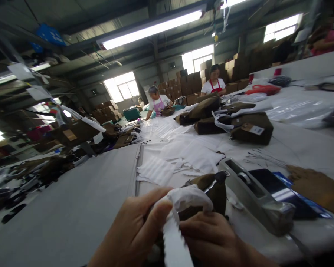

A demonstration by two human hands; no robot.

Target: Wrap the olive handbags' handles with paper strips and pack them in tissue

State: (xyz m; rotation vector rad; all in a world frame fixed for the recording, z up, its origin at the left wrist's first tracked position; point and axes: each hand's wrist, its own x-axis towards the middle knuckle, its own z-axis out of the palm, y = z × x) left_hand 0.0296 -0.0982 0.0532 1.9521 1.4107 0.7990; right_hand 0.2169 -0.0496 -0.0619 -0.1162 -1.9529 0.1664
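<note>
A dark olive-brown bag [219,191] with a metal zip lies directly in front of me. Its curved handle [193,195] is covered in soft white wrapping. My left hand [139,220] is closed, thumb on top, pinching the white wrapping at the handle's left end. From under that thumb a flat white strip [176,241] with jagged edges hangs toward me. On the right, my right hand [211,235] is closed at the other end of the wrapped handle, its fingertips near the strip. What lies beneath its curled fingers is hidden.
A grey tape dispenser [260,200] stands close on the right, beside a dark phone [284,191] and a brown glove [318,185]. White foam sheets [156,168] and more bags [252,128] lie ahead. Two people [159,104] work across the table [100,189].
</note>
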